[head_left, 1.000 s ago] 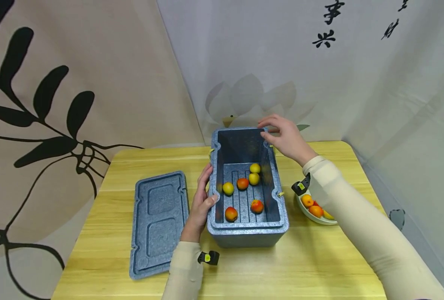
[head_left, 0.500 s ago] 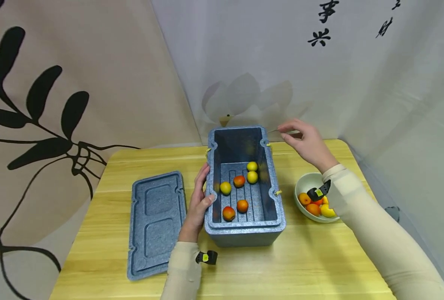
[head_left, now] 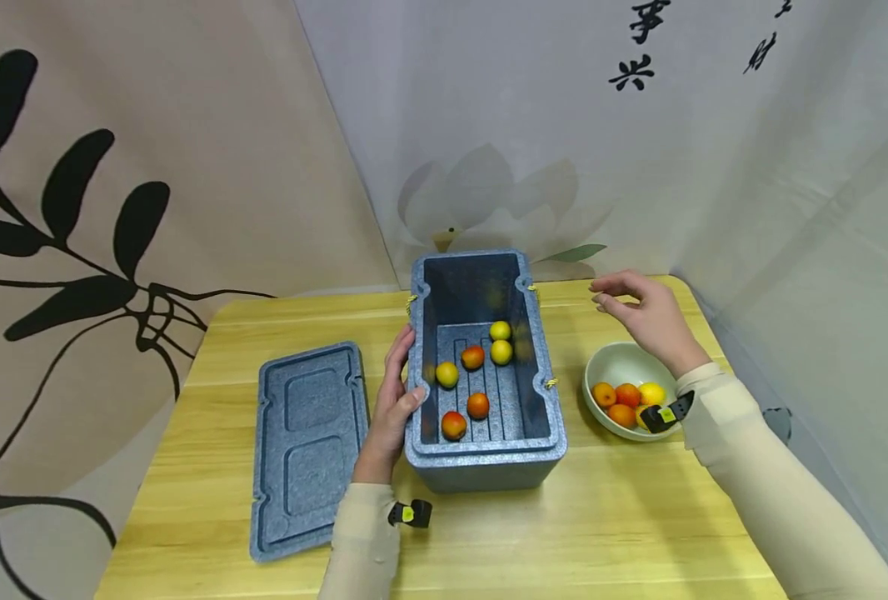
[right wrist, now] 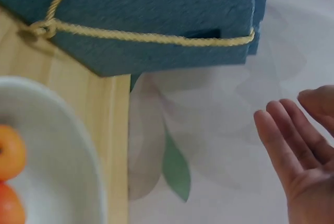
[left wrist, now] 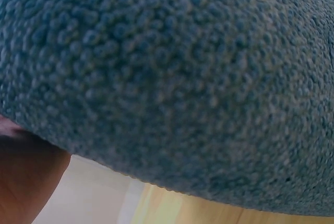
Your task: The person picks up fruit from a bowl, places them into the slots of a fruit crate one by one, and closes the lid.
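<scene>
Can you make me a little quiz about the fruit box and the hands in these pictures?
1. True or false: the lid is on top of the blue foam box.
2. How many fruits lie inside the box: A) three, B) six, C) nine?
3. Fill in: the left hand holds the box's ____ wall, while the right hand hovers empty above the table, just behind the white bowl of fruit.

Key: 1. False, the lid lies flat on the table to the left of the box. 2. B, six. 3. Left.
</scene>
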Available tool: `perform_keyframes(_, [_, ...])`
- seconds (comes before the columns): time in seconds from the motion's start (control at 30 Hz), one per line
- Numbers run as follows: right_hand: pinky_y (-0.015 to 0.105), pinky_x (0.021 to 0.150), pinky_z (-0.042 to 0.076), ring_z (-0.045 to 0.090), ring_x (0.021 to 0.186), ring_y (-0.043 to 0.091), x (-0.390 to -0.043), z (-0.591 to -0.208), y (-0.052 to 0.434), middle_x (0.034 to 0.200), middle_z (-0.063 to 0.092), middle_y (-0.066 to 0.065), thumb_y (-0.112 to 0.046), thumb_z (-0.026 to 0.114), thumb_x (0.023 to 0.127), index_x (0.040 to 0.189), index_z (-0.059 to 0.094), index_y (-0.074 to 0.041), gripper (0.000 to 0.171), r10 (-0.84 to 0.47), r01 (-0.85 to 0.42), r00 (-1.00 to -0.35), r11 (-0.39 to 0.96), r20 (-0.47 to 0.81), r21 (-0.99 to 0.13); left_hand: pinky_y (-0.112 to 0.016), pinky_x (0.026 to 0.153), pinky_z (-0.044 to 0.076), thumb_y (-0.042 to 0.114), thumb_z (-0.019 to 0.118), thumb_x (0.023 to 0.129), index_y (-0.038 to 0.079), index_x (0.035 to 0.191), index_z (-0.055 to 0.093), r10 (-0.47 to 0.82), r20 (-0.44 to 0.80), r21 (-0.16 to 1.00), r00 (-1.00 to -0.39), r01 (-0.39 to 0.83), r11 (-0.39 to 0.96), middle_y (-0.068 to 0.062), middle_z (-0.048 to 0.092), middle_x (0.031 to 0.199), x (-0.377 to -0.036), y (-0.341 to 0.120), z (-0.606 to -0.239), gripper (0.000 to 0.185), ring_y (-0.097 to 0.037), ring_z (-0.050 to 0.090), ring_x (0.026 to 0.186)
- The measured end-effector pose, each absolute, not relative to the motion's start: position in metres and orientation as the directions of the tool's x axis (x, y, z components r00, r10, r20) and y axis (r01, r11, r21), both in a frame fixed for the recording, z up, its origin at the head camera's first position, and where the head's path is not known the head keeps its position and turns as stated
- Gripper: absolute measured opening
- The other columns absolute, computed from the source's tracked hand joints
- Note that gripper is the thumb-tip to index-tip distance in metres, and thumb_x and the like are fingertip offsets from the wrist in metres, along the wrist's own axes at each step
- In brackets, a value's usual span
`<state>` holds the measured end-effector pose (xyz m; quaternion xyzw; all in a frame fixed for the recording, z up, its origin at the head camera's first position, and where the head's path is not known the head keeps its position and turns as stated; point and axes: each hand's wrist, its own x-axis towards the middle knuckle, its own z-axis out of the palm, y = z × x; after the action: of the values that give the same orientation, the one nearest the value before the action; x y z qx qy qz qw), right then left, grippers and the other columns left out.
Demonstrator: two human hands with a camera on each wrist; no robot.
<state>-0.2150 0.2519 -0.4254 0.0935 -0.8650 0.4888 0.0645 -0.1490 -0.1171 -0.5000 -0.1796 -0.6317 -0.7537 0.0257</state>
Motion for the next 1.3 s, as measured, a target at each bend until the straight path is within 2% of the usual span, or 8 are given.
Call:
perform_keyframes(0.1, [0.015,0.08,0.049,0.066,0.095,0.022,-0.209,-0.433,0.26,0.113,0.065,0.017,-0.009,0.059,0.097,0.119,0.066,0.0,0.025,-0.078,-0.187,-0.982,0.498,0.171,-0.847,-0.037,0.103,0.039,0.023,0.052,0.085,0.015,0.156,0.029,0.186,0.293,0.948,-0.938,0.258,-0.187,0.003,0.015,0.161,-0.149,-0.117,-0.498,0.075,-0.024,0.018,0.143])
perform_keyframes(0.23, [0.015,0.08,0.049,0.066,0.095,0.019,-0.201,-0.443,0.269,0.114,0.065,0.015,-0.011,0.06,0.097,0.12,0.066,-0.001,0.026,-0.069,-0.154,-0.988,0.496,0.139,-0.855,-0.052,0.106,0.034,0.024,0.052,0.085,0.016,0.155,0.029,0.185,0.286,0.951,-0.94,0.254,-0.178,0.004,0.015,0.161,-0.149,-0.117,-0.498,0.075,-0.022,0.018,0.143])
perform_keyframes(0.33, [0.015,0.082,0.048,0.065,0.097,0.022,-0.197,-0.452,0.273,0.114,0.066,0.013,-0.014,0.061,0.097,0.12,0.066,-0.002,0.027,-0.078,-0.148,-0.989,0.513,0.126,-0.846,-0.055,0.106,0.032,0.024,0.053,0.085,0.015,0.155,0.029,0.183,0.292,0.949,-0.939,0.261,-0.176,0.004,0.015,0.161,-0.149,-0.117,-0.498,0.075,-0.021,0.018,0.143])
perform_keyframes(0.5, [0.014,0.085,0.045,0.064,0.101,0.024,-0.188,-0.467,0.281,0.115,0.067,0.011,-0.018,0.06,0.098,0.12,0.066,-0.004,0.027,-0.099,-0.145,-0.989,0.569,0.108,-0.81,-0.038,0.104,0.039,0.023,0.053,0.085,0.014,0.155,0.029,0.183,0.302,0.947,-0.936,0.272,-0.173,0.003,0.015,0.161,-0.149,-0.117,-0.499,0.075,-0.022,0.016,0.144])
perform_keyframes(0.63, [0.013,0.085,0.043,0.06,0.104,0.024,-0.179,-0.478,0.286,0.116,0.066,0.012,-0.021,0.061,0.098,0.12,0.066,-0.005,0.028,-0.108,-0.118,-0.992,0.583,0.067,-0.804,-0.039,0.105,0.038,0.023,0.053,0.085,0.013,0.155,0.028,0.184,0.306,0.946,-0.934,0.276,-0.172,0.001,0.015,0.161,-0.149,-0.117,-0.499,0.075,-0.023,0.015,0.144])
perform_keyframes(0.9, [0.033,0.086,0.046,0.059,0.104,0.031,-0.166,-0.496,0.293,0.117,0.065,0.014,-0.026,0.058,0.099,0.121,0.065,-0.004,0.031,-0.106,-0.056,-0.994,0.619,-0.013,-0.783,-0.064,0.106,0.024,0.023,0.052,0.085,0.012,0.155,0.028,0.181,0.312,0.945,-0.933,0.285,-0.163,0.001,0.016,0.161,-0.15,-0.117,-0.501,0.075,-0.022,0.014,0.145])
perform_keyframes(1.17, [0.028,0.081,0.051,0.063,0.099,0.034,-0.158,-0.512,0.3,0.113,0.065,0.017,-0.018,0.061,0.097,0.119,0.064,0.0,0.029,-0.116,-0.061,-0.993,0.64,-0.019,-0.766,-0.063,0.107,0.024,0.024,0.052,0.085,0.012,0.155,0.029,0.179,0.307,0.946,-0.935,0.28,-0.162,0.001,0.015,0.162,-0.149,-0.116,-0.499,0.075,-0.023,0.013,0.145])
perform_keyframes(1.3, [0.039,0.083,0.053,0.065,0.098,0.037,-0.154,-0.517,0.302,0.117,0.063,0.021,-0.01,0.063,0.095,0.119,0.063,0.003,0.028,-0.142,-0.048,-0.988,0.644,-0.057,-0.764,-0.067,0.104,0.024,0.024,0.052,0.085,0.014,0.155,0.028,0.18,0.301,0.946,-0.937,0.269,-0.181,0.002,0.015,0.161,-0.149,-0.116,-0.499,0.075,-0.022,0.014,0.144])
